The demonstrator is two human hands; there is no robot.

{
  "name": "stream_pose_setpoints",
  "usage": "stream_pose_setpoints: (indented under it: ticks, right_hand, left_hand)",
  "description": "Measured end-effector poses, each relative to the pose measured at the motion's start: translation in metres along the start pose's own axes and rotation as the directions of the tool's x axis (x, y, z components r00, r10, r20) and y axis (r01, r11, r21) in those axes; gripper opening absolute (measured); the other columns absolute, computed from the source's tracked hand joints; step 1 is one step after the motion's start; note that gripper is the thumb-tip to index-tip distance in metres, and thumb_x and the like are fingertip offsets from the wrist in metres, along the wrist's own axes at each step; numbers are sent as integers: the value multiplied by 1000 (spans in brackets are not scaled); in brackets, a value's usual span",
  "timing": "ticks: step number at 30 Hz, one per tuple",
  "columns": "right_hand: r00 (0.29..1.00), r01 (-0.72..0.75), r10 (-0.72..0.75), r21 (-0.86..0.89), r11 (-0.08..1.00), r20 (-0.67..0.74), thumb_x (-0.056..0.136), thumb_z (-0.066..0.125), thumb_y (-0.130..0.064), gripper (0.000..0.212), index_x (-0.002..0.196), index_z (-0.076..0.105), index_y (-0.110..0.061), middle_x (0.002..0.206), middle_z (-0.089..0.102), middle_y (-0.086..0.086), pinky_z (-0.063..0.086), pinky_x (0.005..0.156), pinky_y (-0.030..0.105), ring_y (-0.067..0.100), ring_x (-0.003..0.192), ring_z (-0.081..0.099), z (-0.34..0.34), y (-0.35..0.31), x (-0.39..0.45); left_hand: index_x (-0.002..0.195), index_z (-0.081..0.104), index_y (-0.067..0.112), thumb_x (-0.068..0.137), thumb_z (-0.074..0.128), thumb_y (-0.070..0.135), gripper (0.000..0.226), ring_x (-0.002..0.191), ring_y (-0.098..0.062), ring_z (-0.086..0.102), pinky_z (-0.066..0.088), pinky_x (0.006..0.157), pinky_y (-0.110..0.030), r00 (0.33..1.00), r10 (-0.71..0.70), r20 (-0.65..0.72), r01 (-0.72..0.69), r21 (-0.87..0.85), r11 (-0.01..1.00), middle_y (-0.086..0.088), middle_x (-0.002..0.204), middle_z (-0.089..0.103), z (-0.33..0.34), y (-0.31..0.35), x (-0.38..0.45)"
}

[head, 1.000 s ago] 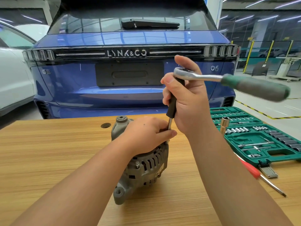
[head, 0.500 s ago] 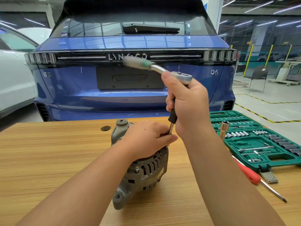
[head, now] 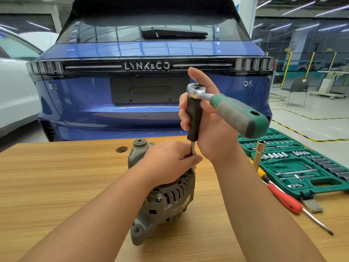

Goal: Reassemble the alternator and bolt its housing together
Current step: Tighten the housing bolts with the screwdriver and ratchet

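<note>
Since half a second ago the ratchet (head: 229, 108) handle has swung round from the far left, where it pointed toward the car (head: 151, 72), to the near right, and it now sticks out toward the camera and over the socket case (head: 302, 167). The ratchet head has stayed on top of the black extension (head: 194, 120), and the alternator (head: 166, 197) has not shifted on the table (head: 56, 176).

The right hand (head: 209, 125) stands directly above the alternator. Its fingers (head: 184, 112) are curled round the black grip of the extension, and its thumb is raised behind the ratchet head. The green handle passes in front of its palm.

The left hand (head: 168, 163) lies on top of the alternator, its fingers bent over the housing and closed narrowly round the bare steel shaft of the extension just below the black grip. The shaft runs upright down to the alternator's right upper edge; its tip is hidden behind that hand.

The alternator lies on its side beneath both hands, one mounting ear near the camera and another on its far side.

Right of the alternator stands a brass-coloured deep socket (head: 259, 154), upright, just beside the open case. A red-handled screwdriver (head: 289, 200) lies nearer the camera, to the alternator's right.
</note>
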State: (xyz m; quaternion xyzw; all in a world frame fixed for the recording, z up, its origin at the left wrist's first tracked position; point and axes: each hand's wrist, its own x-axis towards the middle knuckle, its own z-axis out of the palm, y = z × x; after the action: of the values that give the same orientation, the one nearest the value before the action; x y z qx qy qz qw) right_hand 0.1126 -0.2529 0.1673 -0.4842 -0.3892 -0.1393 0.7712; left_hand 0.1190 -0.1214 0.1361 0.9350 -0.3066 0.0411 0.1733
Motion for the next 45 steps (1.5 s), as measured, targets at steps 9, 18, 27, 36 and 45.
stream_pose_setpoints:
  ticks: [9, 18, 27, 36, 45]
  right_hand:
    - [988, -152, 142, -185, 971, -65, 79, 71, -27, 35, 114, 68, -26, 90, 69, -3, 49, 70, 27, 11, 75, 59, -8, 1, 3]
    - [993, -91, 71, -250, 964, -89, 89, 68, -24, 24, 104, 77, -39, 98, 75, -4, 55, 83, 32, 15, 91, 69, -8, 3, -1]
    - [972, -204, 199, -28, 979, -128, 84, 77, -43, 43, 117, 65, -18, 82, 57, 5, 44, 66, 29, 18, 67, 51, -3, -6, 3]
    - [972, -210, 216, 75, 975, -96, 91, 59, -9, 28, 116, 61, -22, 89, 66, 0, 46, 65, 27, 14, 69, 57, -6, -10, 0]
    - [997, -39, 44, 87, 995, -65, 88, 64, -38, 47, 130, 58, -18, 92, 60, 10, 41, 59, 33, 23, 69, 49, -3, -4, -1]
  left_hand:
    - [97, 67, 29, 105, 45, 55, 36, 83, -10, 62, 55, 79, -39, 1000, -8, -4, 8, -1, 1000, 7, 91, 69, 0, -2, 1]
    - [98, 69, 29, 104, 46, 56, 36, 84, -9, 63, 56, 79, -39, 1000, -12, 3, 12, -26, 1000, 7, 91, 70, 0, -3, 0]
    - [97, 68, 31, 105, 45, 53, 34, 84, -6, 61, 53, 77, -36, 1000, 10, -13, -9, 26, 1000, 13, 89, 70, 2, -3, 1]
    - [98, 68, 30, 105, 45, 54, 33, 84, -6, 61, 55, 80, -43, 1000, 11, -10, -11, 11, 1000, 12, 88, 69, 2, -2, 1]
    - [102, 69, 28, 105, 42, 52, 36, 86, -11, 63, 55, 80, -43, 1000, 3, -11, -3, 34, 999, 9, 92, 72, 2, -1, 1]
